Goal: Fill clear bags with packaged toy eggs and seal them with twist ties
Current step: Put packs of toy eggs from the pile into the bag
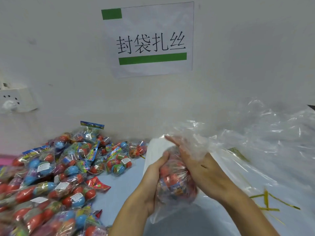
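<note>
The bag sits between both hands at the near middle of the table, already holding a cluster of egg packs — red shells and printed wrappers show through the film. The left hand curls round its left side from below, thumb pressed against the film; the right hand lies over the right side with fingers fairly straight, pushing the load and gathering loose plastic near the top, though whether it actually pinches the film cannot be told. Filling of this bag looks close to done, yet the mouth is not tied: its loose neck fans up and away toward the wall. The filled part runs lengthwise from near the person toward the wall, closed bottom nearest the body, open end pointing away and a little up. Twist ties lie loose on the table just right of the right forearm — none is in hand. A large heap of packs to the left is unbagged, so most of the job appears to remain. Spare bags are piled at right.
</note>
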